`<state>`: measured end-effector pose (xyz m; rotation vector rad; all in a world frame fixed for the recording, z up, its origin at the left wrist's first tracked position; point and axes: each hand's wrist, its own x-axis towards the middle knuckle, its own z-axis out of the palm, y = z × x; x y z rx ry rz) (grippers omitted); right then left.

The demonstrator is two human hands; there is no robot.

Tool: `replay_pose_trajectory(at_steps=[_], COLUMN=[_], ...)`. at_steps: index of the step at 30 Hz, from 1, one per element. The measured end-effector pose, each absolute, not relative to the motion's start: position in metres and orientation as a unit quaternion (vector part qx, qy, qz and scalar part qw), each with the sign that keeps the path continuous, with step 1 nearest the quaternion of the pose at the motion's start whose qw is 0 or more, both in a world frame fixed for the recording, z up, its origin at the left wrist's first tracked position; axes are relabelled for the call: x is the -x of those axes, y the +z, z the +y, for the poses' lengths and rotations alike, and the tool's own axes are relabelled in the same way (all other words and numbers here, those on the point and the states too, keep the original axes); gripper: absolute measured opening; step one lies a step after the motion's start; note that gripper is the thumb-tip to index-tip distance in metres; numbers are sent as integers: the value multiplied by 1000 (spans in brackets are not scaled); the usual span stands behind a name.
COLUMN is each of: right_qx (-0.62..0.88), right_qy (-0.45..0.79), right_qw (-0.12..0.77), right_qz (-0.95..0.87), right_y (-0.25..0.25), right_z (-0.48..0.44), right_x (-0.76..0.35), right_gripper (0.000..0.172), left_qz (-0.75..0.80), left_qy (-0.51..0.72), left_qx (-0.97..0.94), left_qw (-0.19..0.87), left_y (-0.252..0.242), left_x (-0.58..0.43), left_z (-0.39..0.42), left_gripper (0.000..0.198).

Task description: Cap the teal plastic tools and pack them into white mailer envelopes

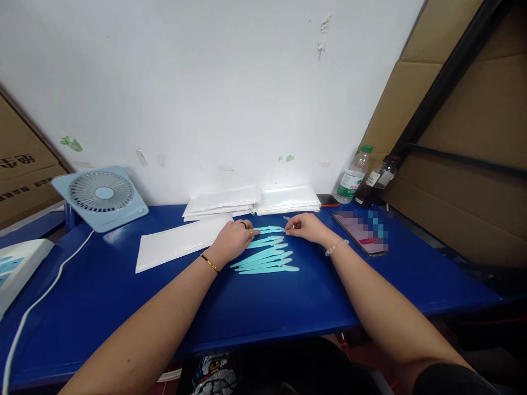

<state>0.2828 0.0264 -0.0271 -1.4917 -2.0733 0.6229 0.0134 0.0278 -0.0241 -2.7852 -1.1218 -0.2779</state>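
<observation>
Several thin light-blue plastic sticks (267, 260) lie fanned out on the blue table (267, 307). My left hand (234, 239), wearing rings and a gold bracelet, rests with fingers curled at the left end of the topmost sticks. My right hand (305, 227), with a bead bracelet on the wrist, pinches the right end of the top stick (269, 229). A flat white padded envelope (181, 241) lies just left of my left hand.
Stacks of white envelopes (251, 201) sit against the wall. A small blue fan (102, 195) stands at the left, with a white cable and a white device (16, 269). A phone (362, 232) and two bottles (364, 175) are at the right. Cardboard flanks both sides.
</observation>
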Motion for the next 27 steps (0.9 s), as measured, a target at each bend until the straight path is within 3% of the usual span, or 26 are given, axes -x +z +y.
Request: replay_pose_trajectory(at_steps=[18,23,27], right_qx=[559,542,574], right_qy=[278,251,147], right_qw=[256,267,310], right_qz=[-738,-756,-743], right_y=[-33,-35,-30], right_z=[27,29,31], right_x=[-279,-276,-285], right_gripper=[15,15,15], left_qz=[-363,-350,-351], left_qy=[-81,-72,-82], left_qx=[927,932,930], left_qw=[54,55,76], left_y=[-21,-20,-21], left_x=[-17,-18,-16], left_z=[25,24,23], left_gripper=[36,37,36])
